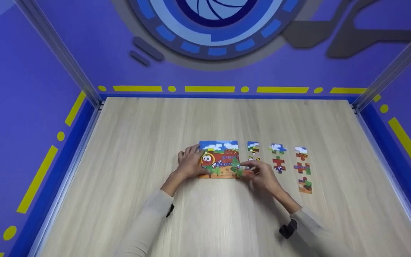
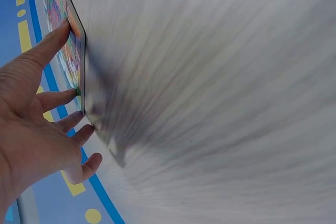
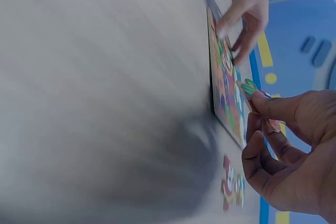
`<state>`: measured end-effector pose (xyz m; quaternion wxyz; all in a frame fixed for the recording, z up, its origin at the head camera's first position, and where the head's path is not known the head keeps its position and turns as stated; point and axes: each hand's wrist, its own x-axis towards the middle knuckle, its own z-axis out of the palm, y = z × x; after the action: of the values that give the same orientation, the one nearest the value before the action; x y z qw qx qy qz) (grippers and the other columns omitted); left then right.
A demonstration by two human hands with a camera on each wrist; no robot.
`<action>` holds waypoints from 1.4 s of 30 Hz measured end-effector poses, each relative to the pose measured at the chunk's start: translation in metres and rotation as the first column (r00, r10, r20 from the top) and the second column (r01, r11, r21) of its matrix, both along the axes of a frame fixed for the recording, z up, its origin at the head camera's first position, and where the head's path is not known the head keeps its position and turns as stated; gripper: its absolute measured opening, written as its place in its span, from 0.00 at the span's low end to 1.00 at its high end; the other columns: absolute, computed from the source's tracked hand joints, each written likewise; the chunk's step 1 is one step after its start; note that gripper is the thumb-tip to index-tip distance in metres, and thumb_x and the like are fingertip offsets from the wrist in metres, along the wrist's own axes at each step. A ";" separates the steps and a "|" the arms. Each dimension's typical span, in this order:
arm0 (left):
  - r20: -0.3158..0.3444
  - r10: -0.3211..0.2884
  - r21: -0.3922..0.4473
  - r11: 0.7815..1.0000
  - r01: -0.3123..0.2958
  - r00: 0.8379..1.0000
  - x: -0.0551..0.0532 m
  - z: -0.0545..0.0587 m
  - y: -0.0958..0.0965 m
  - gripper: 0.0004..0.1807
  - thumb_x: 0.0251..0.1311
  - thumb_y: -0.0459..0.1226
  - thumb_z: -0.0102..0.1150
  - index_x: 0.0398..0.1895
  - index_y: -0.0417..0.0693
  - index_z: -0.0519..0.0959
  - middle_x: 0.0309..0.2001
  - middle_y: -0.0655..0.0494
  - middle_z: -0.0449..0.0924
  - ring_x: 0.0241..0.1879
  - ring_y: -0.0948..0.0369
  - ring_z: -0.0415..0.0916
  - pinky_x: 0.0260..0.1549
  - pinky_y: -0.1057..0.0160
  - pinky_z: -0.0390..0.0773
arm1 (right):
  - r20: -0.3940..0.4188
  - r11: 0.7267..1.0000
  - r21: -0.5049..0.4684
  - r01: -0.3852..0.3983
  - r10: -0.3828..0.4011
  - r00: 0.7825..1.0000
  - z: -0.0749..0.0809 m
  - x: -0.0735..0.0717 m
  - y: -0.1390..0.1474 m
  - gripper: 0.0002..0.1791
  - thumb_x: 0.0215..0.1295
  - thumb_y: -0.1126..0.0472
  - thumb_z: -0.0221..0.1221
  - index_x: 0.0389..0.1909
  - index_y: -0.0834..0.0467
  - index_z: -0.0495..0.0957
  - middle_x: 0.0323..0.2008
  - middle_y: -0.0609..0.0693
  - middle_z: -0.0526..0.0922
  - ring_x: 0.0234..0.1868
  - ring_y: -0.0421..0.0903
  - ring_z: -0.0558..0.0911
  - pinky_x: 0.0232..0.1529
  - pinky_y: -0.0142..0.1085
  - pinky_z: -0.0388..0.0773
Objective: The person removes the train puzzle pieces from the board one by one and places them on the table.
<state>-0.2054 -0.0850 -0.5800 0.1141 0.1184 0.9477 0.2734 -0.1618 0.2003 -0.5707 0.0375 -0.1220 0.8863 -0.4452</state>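
A puzzle board with a red train picture lies on the table. My left hand rests at its left side, thumb on the picture and fingertips along the edge. The left wrist view shows that hand with its fingers spread. My right hand pinches a puzzle piece with green on it between thumb and fingers. In the head view this piece overlaps the board's lower right corner. From the right wrist, the right hand appears above the board's near end, the piece tilted.
Right of the board, loose puzzle pieces lie in columns. A cloud piece is nearest the board, a red piece stands in the middle column, and an orange and green piece is at the far right. Blue walls border the wooden table.
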 end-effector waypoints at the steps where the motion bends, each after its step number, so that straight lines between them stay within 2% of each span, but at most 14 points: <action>1: -0.003 0.000 -0.001 1.000 0.000 1.000 0.000 0.000 0.000 0.48 0.51 0.50 0.77 0.74 0.41 0.67 0.78 0.41 0.56 0.75 0.42 0.53 0.69 0.33 0.48 | 0.004 1.000 0.000 0.007 -0.007 1.000 0.000 0.001 0.005 0.19 0.59 0.74 0.68 0.51 0.59 0.85 0.49 0.57 0.88 0.47 0.52 0.86 0.46 0.36 0.82; 5: -0.018 0.003 0.006 1.000 -0.002 1.000 0.000 -0.002 -0.001 0.48 0.50 0.50 0.78 0.73 0.41 0.68 0.77 0.40 0.57 0.75 0.42 0.53 0.68 0.32 0.48 | 0.008 0.999 0.019 0.041 -0.042 0.999 -0.001 0.003 0.022 0.18 0.58 0.73 0.69 0.51 0.60 0.86 0.48 0.58 0.88 0.46 0.52 0.86 0.44 0.34 0.83; 13: -0.008 0.007 -0.003 1.000 -0.007 1.000 0.000 -0.002 0.000 0.48 0.50 0.49 0.77 0.74 0.43 0.68 0.78 0.42 0.57 0.76 0.42 0.52 0.70 0.33 0.47 | 0.057 0.997 0.049 0.051 -0.054 0.997 -0.004 0.011 0.056 0.17 0.60 0.72 0.68 0.51 0.59 0.85 0.47 0.58 0.88 0.41 0.48 0.85 0.41 0.28 0.79; 20: 0.000 0.008 -0.011 1.000 -0.008 1.000 0.000 -0.002 0.000 0.49 0.52 0.49 0.77 0.75 0.42 0.67 0.78 0.42 0.56 0.76 0.42 0.52 0.70 0.33 0.47 | 0.059 0.995 0.079 0.056 -0.061 0.996 -0.007 0.017 0.078 0.16 0.62 0.72 0.67 0.50 0.59 0.85 0.47 0.57 0.88 0.42 0.49 0.85 0.42 0.30 0.79; 29: -0.005 0.003 0.002 1.000 -0.003 1.000 0.000 -0.003 0.000 0.49 0.52 0.50 0.76 0.75 0.42 0.66 0.78 0.42 0.56 0.76 0.42 0.51 0.70 0.33 0.46 | 0.092 0.994 0.087 0.068 -0.076 0.993 -0.006 0.023 0.098 0.16 0.62 0.72 0.67 0.51 0.60 0.84 0.47 0.60 0.87 0.41 0.50 0.85 0.36 0.28 0.78; 36: -0.020 0.002 0.013 1.000 -0.001 1.000 0.001 -0.003 0.000 0.47 0.52 0.49 0.77 0.73 0.41 0.68 0.77 0.40 0.57 0.75 0.41 0.53 0.68 0.32 0.48 | 0.063 0.988 0.124 0.088 -0.096 0.993 -0.007 0.021 0.107 0.16 0.60 0.75 0.66 0.50 0.62 0.84 0.47 0.62 0.87 0.40 0.53 0.87 0.38 0.27 0.78; 42: -0.018 0.003 0.015 1.000 -0.002 1.000 0.003 -0.001 0.000 0.48 0.52 0.49 0.77 0.74 0.41 0.68 0.77 0.40 0.57 0.75 0.41 0.52 0.69 0.33 0.47 | 0.043 0.987 0.127 0.102 -0.109 0.993 -0.010 0.022 0.110 0.16 0.60 0.75 0.67 0.49 0.63 0.84 0.44 0.60 0.88 0.37 0.47 0.85 0.37 0.27 0.78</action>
<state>-0.2027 -0.0851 -0.5811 0.1042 0.1206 0.9468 0.2796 -0.1395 0.3098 -0.5804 0.0437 -0.0612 0.9164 -0.3931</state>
